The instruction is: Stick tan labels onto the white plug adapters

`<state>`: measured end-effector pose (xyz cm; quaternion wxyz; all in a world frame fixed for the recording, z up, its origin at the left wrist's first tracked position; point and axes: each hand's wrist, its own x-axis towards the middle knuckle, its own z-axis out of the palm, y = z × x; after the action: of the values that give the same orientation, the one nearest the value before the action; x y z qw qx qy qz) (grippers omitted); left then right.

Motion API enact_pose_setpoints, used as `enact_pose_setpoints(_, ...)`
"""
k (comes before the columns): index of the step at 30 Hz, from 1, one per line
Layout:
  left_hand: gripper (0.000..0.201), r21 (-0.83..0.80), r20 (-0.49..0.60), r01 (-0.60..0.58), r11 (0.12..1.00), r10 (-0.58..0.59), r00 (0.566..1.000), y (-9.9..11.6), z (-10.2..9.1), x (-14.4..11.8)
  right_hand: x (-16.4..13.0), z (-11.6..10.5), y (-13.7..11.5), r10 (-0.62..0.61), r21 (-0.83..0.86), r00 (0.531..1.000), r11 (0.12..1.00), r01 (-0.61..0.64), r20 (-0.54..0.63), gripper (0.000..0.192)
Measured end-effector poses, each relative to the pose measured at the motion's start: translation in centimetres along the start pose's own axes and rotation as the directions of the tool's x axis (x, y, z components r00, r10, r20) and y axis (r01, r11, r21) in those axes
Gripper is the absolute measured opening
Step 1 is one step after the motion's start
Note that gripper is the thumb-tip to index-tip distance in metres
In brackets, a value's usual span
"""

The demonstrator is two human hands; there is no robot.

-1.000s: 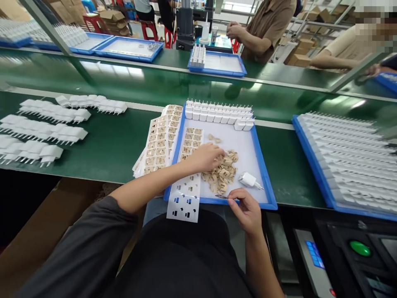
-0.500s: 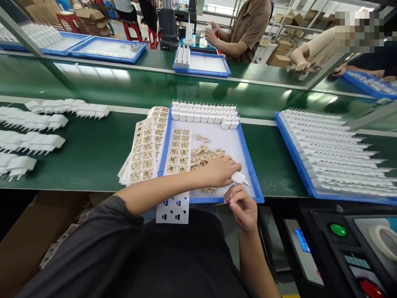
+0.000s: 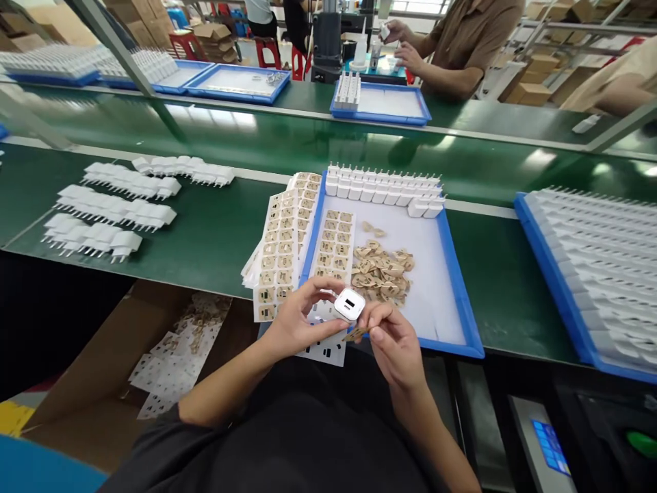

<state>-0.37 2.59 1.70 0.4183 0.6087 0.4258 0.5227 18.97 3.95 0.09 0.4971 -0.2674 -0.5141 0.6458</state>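
Note:
My left hand holds a white charger plug with its port face up, just in front of a blue tray. My right hand pinches a small tan sticker right beside the plug. In the tray lie a heap of peeled tan stickers, a sticker sheet and a row of white plugs along the far edge. More sticker sheets are stacked left of the tray.
Rows of white plugs lie on the green belt at left. A second blue tray of plugs sits at right. A cardboard box with used sheets stands below. People work across the far belt. A control panel is lower right.
My left hand picked the white plug out of the tray and brought it toward me. My right hand rose to meet it with the sticker. The camera view shifted.

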Motion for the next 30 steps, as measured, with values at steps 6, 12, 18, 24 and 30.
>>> enact_pose_setpoints(6, 0.047, -0.018, -0.11, 0.039, 0.999, -0.04, 0.993, -1.2, -1.9, -2.6, 0.9, 2.5, 1.2, 0.138, 0.008, 0.988, 0.99, -0.139, 0.065, 0.02)
enact_pose_setpoints(12, 0.049, 0.377, -0.141, -0.11, 0.92, 0.174, 0.974, -0.9, -3.3, -4.2, 1.6, 3.3, 0.8, 0.184, -0.072, 0.977, 0.982, -0.176, 0.111, 0.018)
enact_pose_setpoints(18, 0.057, 0.489, -0.097, -0.2, 0.849, 0.281, 0.955, 0.0, -3.7, -4.4, 2.6, 3.7, -0.6, 0.132, -0.258, 0.991, 0.959, -0.118, 0.038, 0.013)
enact_pose_setpoints(24, 0.062, 0.497, -0.062, -0.25, 0.831, 0.321, 0.945, 0.3, -4.0, -4.2, 3.3, 4.4, -1.2, 0.084, -0.319, 0.994, 0.946, -0.057, 0.072, 0.005)
enact_pose_setpoints(30, 0.064, 0.491, -0.033, -0.275, 0.827, 0.333, 0.942, 0.3, -4.1, -4.1, 3.3, 4.3, -1.1, 0.11, -0.311, 0.991, 0.947, -0.081, 0.077, 0.004)
